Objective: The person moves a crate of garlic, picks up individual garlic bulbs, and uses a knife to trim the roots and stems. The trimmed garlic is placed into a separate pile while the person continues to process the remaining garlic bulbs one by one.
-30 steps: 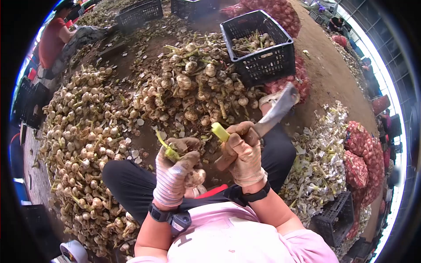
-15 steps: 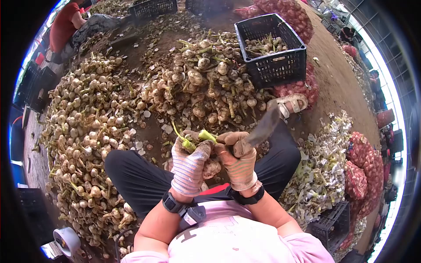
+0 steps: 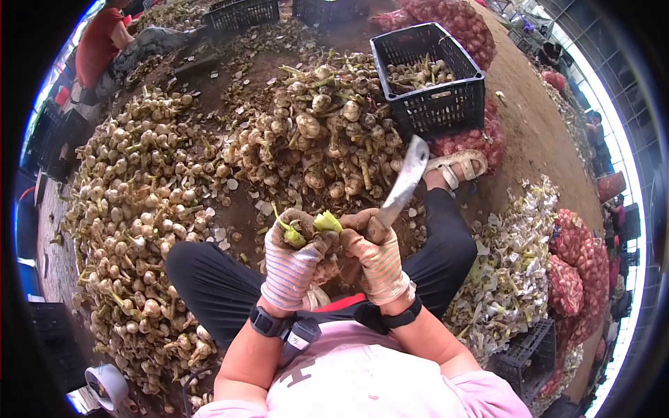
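Note:
In front of my lap, my left hand (image 3: 291,268), in a striped work glove, is closed around garlic (image 3: 326,270). Two cut green stems (image 3: 327,223) stick up from its fingers. My right hand (image 3: 376,261), gloved as well, grips a knife (image 3: 410,171), its broad blade slanting up and away to the right. The fingers of both hands meet close beside the garlic stems. Beyond them rises a heap of untrimmed garlic (image 3: 313,132) with stems and dirt on it.
A wide pile of garlic bulbs (image 3: 139,230) spreads on my left. A black crate (image 3: 435,108) with garlic in it stands ahead right, near my sandalled foot (image 3: 460,167). Skins and stem scraps (image 3: 505,279) and red mesh sacks (image 3: 585,272) lie right. A person (image 3: 101,45) sits far left.
The knife blade has swung from pointing right to pointing more upward and forward, its flat side now showing. Both hands have shifted slightly left, still together at the garlic.

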`<state>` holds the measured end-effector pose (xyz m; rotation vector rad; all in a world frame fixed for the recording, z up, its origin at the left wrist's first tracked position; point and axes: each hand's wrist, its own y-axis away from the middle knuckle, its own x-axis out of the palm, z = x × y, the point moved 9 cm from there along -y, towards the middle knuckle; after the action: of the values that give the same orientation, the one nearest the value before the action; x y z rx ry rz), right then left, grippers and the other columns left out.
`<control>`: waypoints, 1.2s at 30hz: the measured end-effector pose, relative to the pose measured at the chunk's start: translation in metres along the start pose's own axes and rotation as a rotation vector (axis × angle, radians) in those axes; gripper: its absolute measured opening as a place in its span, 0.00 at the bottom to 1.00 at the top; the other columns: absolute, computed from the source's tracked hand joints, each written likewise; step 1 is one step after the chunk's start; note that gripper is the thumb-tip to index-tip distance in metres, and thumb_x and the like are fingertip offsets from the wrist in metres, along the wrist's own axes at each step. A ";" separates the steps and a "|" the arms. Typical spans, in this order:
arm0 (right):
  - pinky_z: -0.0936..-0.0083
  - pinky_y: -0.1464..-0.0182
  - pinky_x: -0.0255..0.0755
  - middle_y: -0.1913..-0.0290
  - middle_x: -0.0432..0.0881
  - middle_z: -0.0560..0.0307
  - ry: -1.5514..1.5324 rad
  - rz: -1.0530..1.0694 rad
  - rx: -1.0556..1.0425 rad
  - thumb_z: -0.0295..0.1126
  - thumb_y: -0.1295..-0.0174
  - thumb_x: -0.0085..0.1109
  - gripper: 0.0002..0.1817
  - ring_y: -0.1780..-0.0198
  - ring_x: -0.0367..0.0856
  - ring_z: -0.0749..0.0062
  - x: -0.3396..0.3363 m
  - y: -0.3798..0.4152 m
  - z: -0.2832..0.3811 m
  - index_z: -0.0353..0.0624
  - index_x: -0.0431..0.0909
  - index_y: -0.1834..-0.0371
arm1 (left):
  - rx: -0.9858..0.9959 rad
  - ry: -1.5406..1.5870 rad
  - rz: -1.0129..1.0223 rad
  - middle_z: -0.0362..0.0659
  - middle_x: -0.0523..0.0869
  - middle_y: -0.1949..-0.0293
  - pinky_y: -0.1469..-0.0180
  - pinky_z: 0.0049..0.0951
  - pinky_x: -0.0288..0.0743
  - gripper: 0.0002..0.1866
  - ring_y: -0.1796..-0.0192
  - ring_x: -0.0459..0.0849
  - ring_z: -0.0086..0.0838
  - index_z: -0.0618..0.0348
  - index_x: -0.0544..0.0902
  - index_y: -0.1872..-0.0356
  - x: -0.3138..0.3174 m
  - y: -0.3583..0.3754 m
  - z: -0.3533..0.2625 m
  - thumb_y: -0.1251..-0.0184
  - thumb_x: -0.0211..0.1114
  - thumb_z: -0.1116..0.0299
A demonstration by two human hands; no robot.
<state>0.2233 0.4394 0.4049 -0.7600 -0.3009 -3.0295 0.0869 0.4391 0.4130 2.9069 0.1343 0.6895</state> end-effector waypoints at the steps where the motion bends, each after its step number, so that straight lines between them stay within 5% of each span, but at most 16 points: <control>1: 0.84 0.65 0.69 0.67 0.80 0.63 0.000 -0.005 0.000 0.21 0.46 0.60 0.08 0.68 0.75 0.83 0.000 0.001 0.003 0.41 0.75 0.64 | 0.006 -0.062 0.031 0.38 0.80 0.71 0.67 0.23 0.78 0.11 0.70 0.81 0.22 0.57 0.74 0.69 0.000 0.000 -0.001 0.50 0.65 0.84; 6: 0.82 0.61 0.74 0.55 0.80 0.55 -0.037 0.121 -0.003 0.18 0.42 0.55 0.10 0.62 0.78 0.79 0.017 0.009 0.011 0.40 0.73 0.58 | 0.134 -0.139 0.108 0.34 0.79 0.71 0.65 0.19 0.73 0.11 0.68 0.75 0.16 0.59 0.76 0.68 0.010 0.004 -0.018 0.51 0.67 0.81; 10: 0.83 0.65 0.74 0.60 0.81 0.57 -0.013 0.029 -0.124 0.21 0.41 0.57 0.10 0.66 0.77 0.82 0.011 0.013 0.021 0.40 0.72 0.57 | 0.154 -0.168 0.068 0.36 0.79 0.69 0.64 0.19 0.72 0.11 0.67 0.75 0.17 0.59 0.75 0.70 0.006 0.005 -0.017 0.52 0.67 0.82; 15: 0.85 0.70 0.70 0.66 0.80 0.61 -0.166 -0.020 -0.030 0.26 0.43 0.61 0.13 0.71 0.75 0.82 0.005 0.009 0.015 0.41 0.72 0.55 | 0.170 -0.188 0.135 0.38 0.79 0.68 0.62 0.20 0.71 0.11 0.66 0.75 0.20 0.60 0.74 0.73 0.015 0.011 -0.020 0.54 0.66 0.84; 21: 0.83 0.65 0.71 0.62 0.79 0.61 -0.149 0.101 -0.027 0.21 0.45 0.60 0.16 0.66 0.76 0.81 0.013 0.010 0.015 0.43 0.72 0.53 | 0.349 -0.336 0.064 0.39 0.79 0.68 0.62 0.22 0.71 0.12 0.65 0.75 0.22 0.59 0.74 0.73 0.007 0.012 -0.026 0.56 0.69 0.82; 25: 0.83 0.62 0.71 0.61 0.78 0.63 -0.131 0.076 -0.007 0.17 0.46 0.58 0.17 0.64 0.75 0.81 0.014 0.009 0.013 0.44 0.72 0.52 | 0.301 -0.213 0.028 0.39 0.79 0.68 0.62 0.22 0.71 0.13 0.65 0.75 0.22 0.58 0.74 0.73 0.004 0.014 -0.022 0.57 0.70 0.81; 31: 0.83 0.69 0.70 0.68 0.76 0.64 -0.049 0.023 0.020 0.21 0.50 0.59 0.16 0.71 0.74 0.80 0.012 0.008 0.014 0.44 0.72 0.56 | 0.321 -0.258 0.022 0.39 0.79 0.68 0.61 0.22 0.70 0.13 0.66 0.75 0.22 0.57 0.73 0.73 0.002 0.015 -0.020 0.56 0.68 0.82; 34: 0.83 0.68 0.70 0.67 0.76 0.64 -0.063 0.023 -0.024 0.20 0.49 0.59 0.16 0.71 0.75 0.79 0.011 0.007 0.018 0.44 0.72 0.57 | 0.335 -0.171 0.043 0.40 0.79 0.68 0.61 0.23 0.71 0.13 0.66 0.75 0.25 0.57 0.73 0.73 0.004 0.014 -0.019 0.55 0.68 0.82; 36: 0.82 0.67 0.71 0.65 0.77 0.63 -0.131 0.037 0.041 0.20 0.49 0.59 0.16 0.69 0.76 0.78 0.009 0.006 0.015 0.45 0.72 0.57 | 0.269 -0.044 0.075 0.41 0.79 0.62 0.58 0.26 0.77 0.17 0.62 0.79 0.26 0.55 0.74 0.64 0.000 0.013 -0.011 0.52 0.71 0.80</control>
<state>0.2221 0.4365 0.4231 -0.9514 -0.3450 -2.9348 0.0824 0.4277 0.4243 3.1965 0.1213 0.6645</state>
